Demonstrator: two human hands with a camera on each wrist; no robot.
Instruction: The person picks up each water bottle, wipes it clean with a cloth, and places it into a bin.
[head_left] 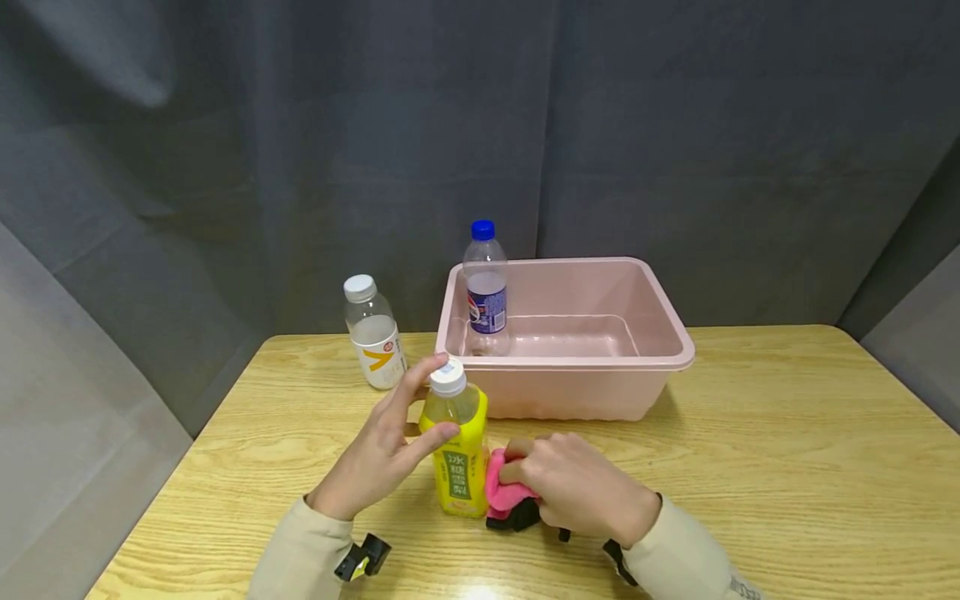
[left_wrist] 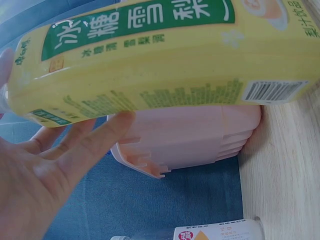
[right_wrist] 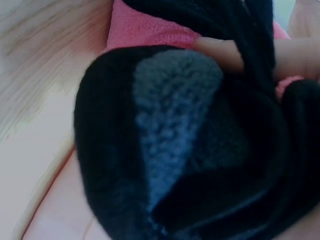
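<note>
A yellow-labelled drink bottle [head_left: 459, 458] with a white cap stands upright on the table. My left hand [head_left: 390, 442] holds it near the top, one fingertip at the cap and the thumb by the shoulder. In the left wrist view, its long yellow label [left_wrist: 160, 70] fills the upper part, with fingers reaching to the bottle's side. Gripped in my right hand [head_left: 573, 483] is a bunched pink cloth [head_left: 504, 483] with black parts, close against the bottle's right side. The right wrist view shows the cloth's black and grey fabric [right_wrist: 170, 115] near, blurred, hiding most of the fingers.
Behind the hands sits a pink plastic basin [head_left: 570, 392]. A clear bottle with a blue cap [head_left: 486, 308] stands inside its left end. Left of the basin is a white-capped bottle [head_left: 377, 346] on the wooden table [head_left: 787, 467]. Dark curtain [head_left: 405, 150] hangs behind the table.
</note>
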